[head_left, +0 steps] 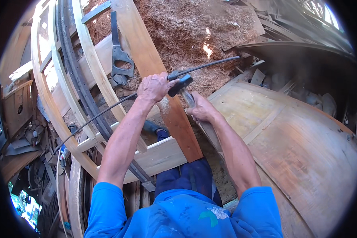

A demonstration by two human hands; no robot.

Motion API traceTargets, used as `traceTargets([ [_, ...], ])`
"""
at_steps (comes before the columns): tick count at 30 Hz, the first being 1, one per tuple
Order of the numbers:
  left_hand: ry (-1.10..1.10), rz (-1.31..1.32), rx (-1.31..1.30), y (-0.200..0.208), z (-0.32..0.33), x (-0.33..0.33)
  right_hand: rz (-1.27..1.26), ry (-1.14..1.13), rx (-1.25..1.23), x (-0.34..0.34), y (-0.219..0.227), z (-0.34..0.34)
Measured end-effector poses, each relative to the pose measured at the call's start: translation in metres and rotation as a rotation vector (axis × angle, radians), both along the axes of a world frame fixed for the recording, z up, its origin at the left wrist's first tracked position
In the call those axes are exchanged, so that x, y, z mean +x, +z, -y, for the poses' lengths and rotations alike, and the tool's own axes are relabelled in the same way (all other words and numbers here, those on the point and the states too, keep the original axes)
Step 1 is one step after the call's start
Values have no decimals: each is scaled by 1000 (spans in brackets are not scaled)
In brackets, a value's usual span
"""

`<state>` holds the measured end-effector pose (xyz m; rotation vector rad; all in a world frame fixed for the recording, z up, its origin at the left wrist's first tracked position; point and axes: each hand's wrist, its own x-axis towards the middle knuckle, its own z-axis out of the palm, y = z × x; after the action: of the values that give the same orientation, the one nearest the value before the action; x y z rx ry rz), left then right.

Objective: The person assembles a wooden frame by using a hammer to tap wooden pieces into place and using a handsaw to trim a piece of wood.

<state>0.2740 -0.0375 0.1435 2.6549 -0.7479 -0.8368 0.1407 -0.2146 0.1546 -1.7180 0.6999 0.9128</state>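
Observation:
My left hand [152, 88] is closed around a long thin metal rod [210, 63], where a thicker dark piece sits on it. The rod slants from the lower left, over a curved wooden frame [95, 65], to the upper right. In my right hand [202, 108] is a hammer [181, 85], gripped by its handle. Its dark head is beside the rod, close to my left fingers; whether they touch I cannot tell. Beneath both hands lies a long brown wooden plank [178, 127] with pale sawdust on it.
A handsaw [121, 59] lies left of the plank. Wood shavings [194, 31] cover the ground ahead. A large wooden panel [289, 146] fills the right side, with a dark curved sheet [297, 51] behind it. Scrap wood [31, 139] is piled at the left.

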Motion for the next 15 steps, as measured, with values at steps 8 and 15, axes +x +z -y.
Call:
traceTargets([
  [8, 4, -17, -16, 0, 4, -1, 82, -528, -119, 1, -6, 77],
  [15, -5, -8, 25, 0, 4, -3, 196, -46, -175, 16, -25, 9],
])
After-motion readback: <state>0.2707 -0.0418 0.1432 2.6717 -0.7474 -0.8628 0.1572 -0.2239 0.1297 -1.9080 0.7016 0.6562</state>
